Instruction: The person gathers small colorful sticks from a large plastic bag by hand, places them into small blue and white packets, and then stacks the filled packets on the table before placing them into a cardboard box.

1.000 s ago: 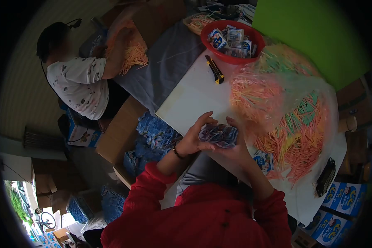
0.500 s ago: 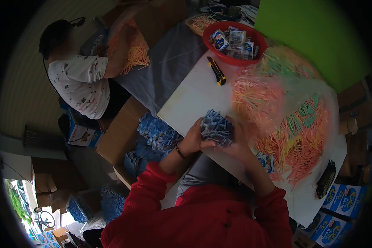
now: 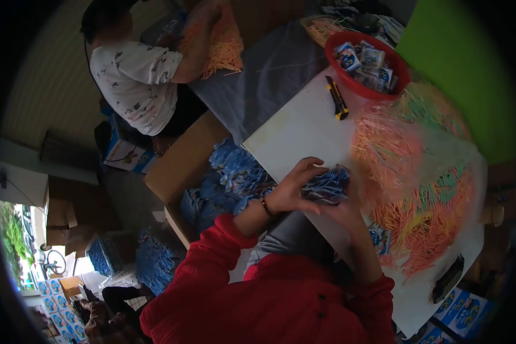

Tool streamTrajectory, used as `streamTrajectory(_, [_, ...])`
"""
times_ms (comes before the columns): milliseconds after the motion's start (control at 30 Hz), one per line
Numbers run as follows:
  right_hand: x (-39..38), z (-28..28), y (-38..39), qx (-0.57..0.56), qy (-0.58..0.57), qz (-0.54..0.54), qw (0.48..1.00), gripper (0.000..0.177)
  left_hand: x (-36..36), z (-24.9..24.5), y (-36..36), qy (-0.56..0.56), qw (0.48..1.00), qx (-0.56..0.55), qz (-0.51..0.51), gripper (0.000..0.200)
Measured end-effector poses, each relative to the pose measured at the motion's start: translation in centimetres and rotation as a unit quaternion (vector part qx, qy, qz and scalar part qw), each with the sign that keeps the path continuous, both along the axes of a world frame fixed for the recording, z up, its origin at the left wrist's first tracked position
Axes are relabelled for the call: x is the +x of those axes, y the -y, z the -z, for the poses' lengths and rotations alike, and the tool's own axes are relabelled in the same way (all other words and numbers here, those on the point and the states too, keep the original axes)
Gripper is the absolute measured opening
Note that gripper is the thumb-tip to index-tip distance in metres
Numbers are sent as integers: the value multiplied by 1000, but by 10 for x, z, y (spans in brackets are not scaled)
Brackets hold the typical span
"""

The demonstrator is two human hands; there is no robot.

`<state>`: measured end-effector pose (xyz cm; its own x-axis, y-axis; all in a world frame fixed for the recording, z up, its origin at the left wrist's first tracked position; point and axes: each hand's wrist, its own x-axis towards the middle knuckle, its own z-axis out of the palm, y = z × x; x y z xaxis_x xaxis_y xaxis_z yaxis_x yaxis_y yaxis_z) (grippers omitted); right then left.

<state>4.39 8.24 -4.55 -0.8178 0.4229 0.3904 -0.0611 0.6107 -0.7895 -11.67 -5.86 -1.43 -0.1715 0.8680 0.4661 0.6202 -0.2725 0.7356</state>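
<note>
In the head view, you are holding a stack of blue packets (image 3: 328, 186) in front of you, above the near edge of the white table (image 3: 289, 143). Your left hand (image 3: 294, 188) is grasping its left end, thumb low and fingers curling over the top; your right hand (image 3: 345, 213) is gripping the right side from below, though its fingertips are partly hidden. The bag of coloured sticks (image 3: 436, 215) is lying near your right hand, and the cardboard box (image 3: 180, 152) is standing by your left forearm. The stack is probably feeling light and floppy, its crinkled edges fanning apart; the film is likely slippery, so single packets could be sliding out. It seems hard to break but easy to crease. Holding both ends with flat, even pressure is looking safer than pinching one corner.
</note>
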Motion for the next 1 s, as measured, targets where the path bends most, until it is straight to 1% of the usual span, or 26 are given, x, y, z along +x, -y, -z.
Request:
streamTrajectory(33, [-2, -2, 1, -26, 28, -6, 999, 100, 4, -8, 5, 0, 1000, -11, -20, 114])
streamTrajectory(67, [-5, 0, 1, -50, 57, -14, 997, 98, 8, -17, 7, 34, 999, 1, -25, 117])
streamTrajectory(100, [-7, 8, 1, -58, 56, -35, 996, 98, 11, -26, 8, 67, 997, 16, -30, 121])
streamTrajectory(133, [-6, 18, -3, -55, 66, -28, 996, 93, 15, -36, 7, 66, 997, 11, -50, 121])
streamTrajectory(200, [4, 36, -12, -43, 91, -11, 995, 84, 26, -47, 3, 62, 987, -123, -79, 118])
streamTrajectory(233, [9, 41, -15, -35, 103, 1, 994, 79, 31, -38, 0, 66, 986, -124, -93, 118])
streamTrajectory(267, [14, 47, -15, -24, 115, 14, 993, 75, 36, -26, -5, 89, 985, -94, -114, 115])
streamTrajectory(300, [17, 47, -11, -21, 117, 1, 993, 75, 39, -19, -4, 109, 983, -63, -132, 112])
streamTrajectory(333, [20, 46, -3, -63, 82, 7, 995, 73, 42, -15, 2, 111, 982, -61, -143, 112])
streamTrajectory(367, [23, 46, 6, -107, 48, 15, 993, 71, 46, -13, 10, 114, 983, -44, -137, 106])
streamTrajectory(400, [25, 38, 21, -110, 52, 8, 993, 71, 51, -10, 19, 119, 984, -29, -130, 100])
streamTrajectory(433, [26, 24, 42, -62, 63, 8, 996, 73, 54, -7, 31, 120, 983, -32, -138, 100])
streamTrajectory(467, [24, 16, 61, -16, 72, 8, 997, 75, 55, -4, 48, 115, 981, -22, -155, 92])
streamTrajectory(500, [20, 15, 77, -20, 71, 3, 997, 75, 56, -1, 66, 109, 979, -13, -171, 84])
streamTrajectory(533, [15, 14, 91, -10, 56, -43, 997, 80, 57, 4, 84, 108, 979, -17, -175, 84])
streamTrajectory(567, [11, 13, 104, 1, 38, -89, 995, 85, 58, 10, 102, 134, 966, -24, -218, 75])
streamTrajectory(600, [2, -3, 113, 0, 37, -91, 995, 85, 57, 14, 120, 160, 952, -30, -261, 66])
streamTrajectory(633, [-7, -29, 119, 23, 27, -124, 992, 88, 52, 14, 136, 177, 930, -36, -321, 61])
streamTrajectory(667, [-12, -44, 122, 45, 17, -157, 986, 91, 44, 14, 153, 192, 904, -43, -380, 57])
streamTrajectory(733, [-7, -45, 120, 21, 18, -177, 984, 92, 20, 41, 193, 257, 838, -45, -480, 51])
streamTrajectory(800, [-1, -44, 117, 1, 17, -199, 980, 93, -14, 59, 223, 136, 798, -25, -587, 50])
streamTrajectory(867, [12, -43, 115, -131, 84, -248, 956, 90, -46, 78, 244, 123, 768, -40, -627, 51])
streamTrajectory(900, [18, -43, 115, -128, 82, -245, 958, 90, -59, 87, 246, 123, 771, -37, -624, 51])
streamTrajectory(967, [27, -42, 117, -111, 100, -261, 954, 83, -82, 107, 245, 137, 768, -98, -618, 54])
streamTrajectory(1000, [27, -43, 118, -110, 99, -255, 955, 83, -92, 120, 239, 137, 772, -97, -613, 54])
